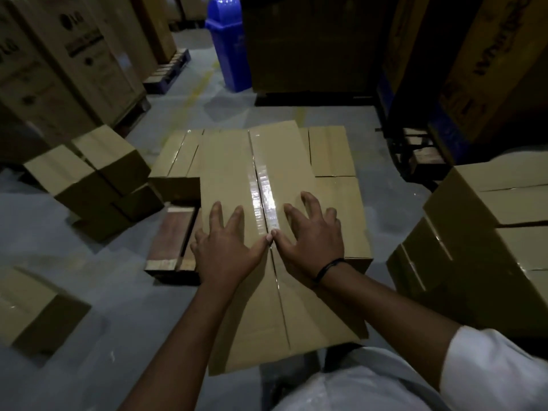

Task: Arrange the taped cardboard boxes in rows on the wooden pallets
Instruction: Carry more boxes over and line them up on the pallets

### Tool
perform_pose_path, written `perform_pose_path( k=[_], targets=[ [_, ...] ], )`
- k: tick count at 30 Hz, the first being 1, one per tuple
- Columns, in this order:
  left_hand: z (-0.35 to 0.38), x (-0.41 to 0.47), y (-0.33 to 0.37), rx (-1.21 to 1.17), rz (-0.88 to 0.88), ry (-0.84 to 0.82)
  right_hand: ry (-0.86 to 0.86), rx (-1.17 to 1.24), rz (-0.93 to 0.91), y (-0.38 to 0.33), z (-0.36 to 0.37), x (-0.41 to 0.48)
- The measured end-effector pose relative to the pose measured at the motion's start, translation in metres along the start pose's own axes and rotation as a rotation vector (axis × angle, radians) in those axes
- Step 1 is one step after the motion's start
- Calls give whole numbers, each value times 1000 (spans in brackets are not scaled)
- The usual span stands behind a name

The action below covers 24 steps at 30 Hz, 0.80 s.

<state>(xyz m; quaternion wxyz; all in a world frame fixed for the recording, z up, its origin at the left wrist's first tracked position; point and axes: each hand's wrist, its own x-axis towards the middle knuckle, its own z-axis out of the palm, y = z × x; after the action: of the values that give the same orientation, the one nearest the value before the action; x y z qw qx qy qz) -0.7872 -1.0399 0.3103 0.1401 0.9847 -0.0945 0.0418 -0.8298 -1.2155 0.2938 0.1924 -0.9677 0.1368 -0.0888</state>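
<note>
Flat, both hands (226, 247) (311, 241) press the taped box (234, 161).

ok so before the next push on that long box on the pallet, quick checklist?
1. Hands placed: left hand and right hand lie flat on the long taped box, one each side of the tape seam: ok.
2. Seam sealed: glossy tape shows on the far half; near half: cannot tell.
3. Box seated on the row: its near end appears to jut toward the person, past the near edge of the wooden pallet: not ok.
4. Lower-layer boxes closed: ok.
5. Support under the near end: hidden, cannot tell.
</note>
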Motion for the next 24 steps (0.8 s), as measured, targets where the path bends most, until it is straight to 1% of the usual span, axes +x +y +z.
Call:
perform_pose_path(
  k=[7, 11, 14, 19, 24],
  targets=[
    [35, 56, -31, 7, -22, -103, -113, 22, 54, -6, 53, 47],
    [58, 98, -36, 19, -29, -152, -130, 92, 94, 1, 84, 86],
    [78, 136, -39, 17, -19, -219, -145, 103, 129, 5, 105, 121],
    [121, 193, -37, -5, 19, -319, -199, 107, 202, 32, 138, 171],
    [168, 241, -34, -18, 27, -407, -258, 26, 257, 59, 169, 212]
  ],
)
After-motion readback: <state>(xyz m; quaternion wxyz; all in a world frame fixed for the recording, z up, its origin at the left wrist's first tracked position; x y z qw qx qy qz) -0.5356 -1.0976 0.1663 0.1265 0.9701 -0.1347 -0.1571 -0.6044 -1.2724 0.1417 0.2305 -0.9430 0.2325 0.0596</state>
